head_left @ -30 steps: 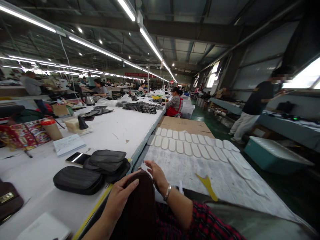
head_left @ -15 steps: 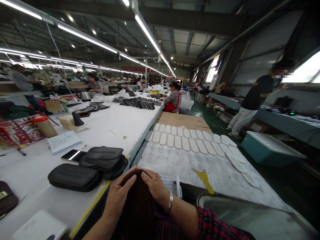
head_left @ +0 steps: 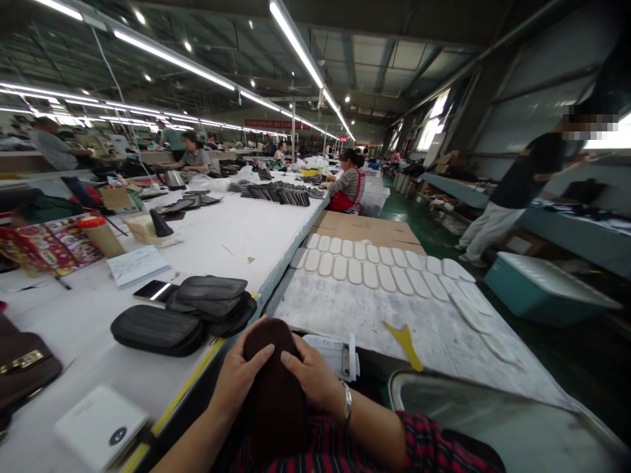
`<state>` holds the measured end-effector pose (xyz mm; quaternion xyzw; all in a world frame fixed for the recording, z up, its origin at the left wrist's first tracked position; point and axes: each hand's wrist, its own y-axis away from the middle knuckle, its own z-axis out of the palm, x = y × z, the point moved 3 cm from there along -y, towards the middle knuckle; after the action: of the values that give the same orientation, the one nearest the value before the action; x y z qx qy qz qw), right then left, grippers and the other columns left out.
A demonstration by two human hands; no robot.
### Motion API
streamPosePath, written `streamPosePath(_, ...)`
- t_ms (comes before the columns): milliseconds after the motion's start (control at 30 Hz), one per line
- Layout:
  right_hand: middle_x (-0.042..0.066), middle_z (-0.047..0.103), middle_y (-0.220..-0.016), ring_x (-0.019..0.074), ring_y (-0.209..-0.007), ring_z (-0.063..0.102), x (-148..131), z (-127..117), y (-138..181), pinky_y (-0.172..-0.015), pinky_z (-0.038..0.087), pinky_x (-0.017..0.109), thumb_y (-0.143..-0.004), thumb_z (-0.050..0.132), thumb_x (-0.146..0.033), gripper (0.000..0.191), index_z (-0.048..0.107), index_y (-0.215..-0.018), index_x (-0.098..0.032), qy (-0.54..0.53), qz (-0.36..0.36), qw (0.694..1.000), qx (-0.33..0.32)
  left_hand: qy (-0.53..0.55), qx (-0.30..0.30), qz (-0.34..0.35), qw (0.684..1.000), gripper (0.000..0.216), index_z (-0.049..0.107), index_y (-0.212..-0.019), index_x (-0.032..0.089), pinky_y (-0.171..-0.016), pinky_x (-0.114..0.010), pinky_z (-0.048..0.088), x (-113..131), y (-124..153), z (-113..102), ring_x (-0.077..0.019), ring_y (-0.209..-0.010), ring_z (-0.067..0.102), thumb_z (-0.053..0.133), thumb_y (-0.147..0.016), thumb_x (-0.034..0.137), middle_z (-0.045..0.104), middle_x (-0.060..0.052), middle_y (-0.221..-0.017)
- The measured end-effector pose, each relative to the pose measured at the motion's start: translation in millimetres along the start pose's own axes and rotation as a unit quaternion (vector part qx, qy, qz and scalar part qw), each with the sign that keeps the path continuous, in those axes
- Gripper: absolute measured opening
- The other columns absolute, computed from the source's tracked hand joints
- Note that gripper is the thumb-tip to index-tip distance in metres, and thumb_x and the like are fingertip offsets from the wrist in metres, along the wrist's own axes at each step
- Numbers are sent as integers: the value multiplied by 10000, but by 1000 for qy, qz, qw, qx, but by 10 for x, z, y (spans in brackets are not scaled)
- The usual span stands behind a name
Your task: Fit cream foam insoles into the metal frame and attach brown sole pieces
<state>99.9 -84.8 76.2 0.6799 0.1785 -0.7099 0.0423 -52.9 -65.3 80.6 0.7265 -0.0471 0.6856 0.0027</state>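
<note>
Both my hands hold a dark brown, round-ended leather piece point(head_left: 276, 394) in front of my body. My left hand point(head_left: 236, 374) grips its left edge, thumb on the face and fingers behind. On the opposite edge, my right hand point(head_left: 315, 371), with a silver bracelet at the wrist, grips in the same way. The lower part of the piece runs down over my checked shirt. To the left, stacked black oval leather pieces point(head_left: 158, 328) lie on the white table point(head_left: 217, 243), close to more black pieces point(head_left: 211, 295).
A phone point(head_left: 155, 291), notepad point(head_left: 138, 265), white box point(head_left: 101, 427) and brown bag point(head_left: 27, 361) lie on the left. Rows of pale oval pieces point(head_left: 369, 274) and a yellow tool point(head_left: 405, 345) lie on the right-hand board. A teal bin point(head_left: 537, 295) and a standing person point(head_left: 522, 171) are beyond it.
My view has shifted, so the table and its items sit further right in the picture. The brown piece has tilted, showing more of its face; both hands still grip it.
</note>
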Motion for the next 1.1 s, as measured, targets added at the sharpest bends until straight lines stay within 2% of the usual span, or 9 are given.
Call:
streamPosePath(67,34,573,-1114,185,-1027,520,-26,-39,-27,-892,416,317,-887,490,-342,329,518,-1200,-244,103,-19,994,45,3,0,2,1000,649,391,-1328,206,-1021,-397,359,13,16,17,-257,-1152,508,642,-747,349,534,-88,-1279)
streamPosePath(167,38,581,-932,180,-885,530,-113,-93,-88,-788,417,296,-876,506,-343,205,591,-1007,-210,266,-36,959,94,-9,11,6,1000,617,424,-1302,194,-1030,-389,346,69,21,41,-252,-1160,502,639,-743,342,533,-88,-1279)
streamPosePath(333,18,513,-753,154,-707,473,-236,-155,-184,-635,351,262,-870,499,-416,262,511,-753,-182,423,-62,900,90,0,16,6,1000,585,452,-1263,208,-1021,-373,358,160,24,105,-243,-1163,499,648,-725,330,535,-70,-1275)
streamPosePath(500,-34,414,-624,101,-581,372,-183,-232,-297,-535,255,230,-878,483,-401,329,412,-647,-177,378,-58,923,37,28,14,8,999,638,399,-1291,213,-1020,-394,358,171,30,145,-248,-1158,500,658,-718,320,525,-80,-1280)
streamPosePath(633,-47,351,-611,85,-573,322,-141,-262,-331,-519,253,212,-885,461,-377,342,364,-628,-174,266,-47,963,-7,70,-35,24,997,639,363,-1326,236,-1022,-374,357,204,-5,133,-242,-1173,486,631,-751,311,523,-70,-1285)
streamPosePath(767,-45,319,-623,80,-575,303,-168,-247,-324,-504,259,201,-886,448,-387,343,369,-630,-173,148,-43,987,-40,71,-73,43,994,596,439,-1291,252,-1033,-331,337,265,-119,87,-246,-1226,427,642,-734,306,483,-42,-1334)
streamPosePath(867,-45,307,-616,80,-565,296,-178,-253,-323,-497,256,202,-880,447,-382,342,362,-619,-177,109,-40,993,-37,48,-119,45,991,543,498,-1245,241,-1026,-346,338,295,-215,84,-262,-1186,465,640,-728,329,534,-49,-1278)
streamPosePath(967,-49,309,-598,79,-549,300,-178,-269,-322,-491,251,204,-882,432,-374,346,352,-607,-180,139,-36,989,-33,16,-141,40,989,441,554,-1167,225,-991,-358,362,309,-277,78,-264,-1098,529,606,-751,361,612,-56,-1149)
streamPosePath(1100,-46,391,-612,88,-575,366,-235,-265,-296,-529,277,217,-870,466,-331,291,417,-628,-177,274,-71,959,4,-18,-127,42,991,333,598,-1043,207,-929,-342,397,309,-299,40,-271,-1053,542,598,-754,372,629,-59,-1077)
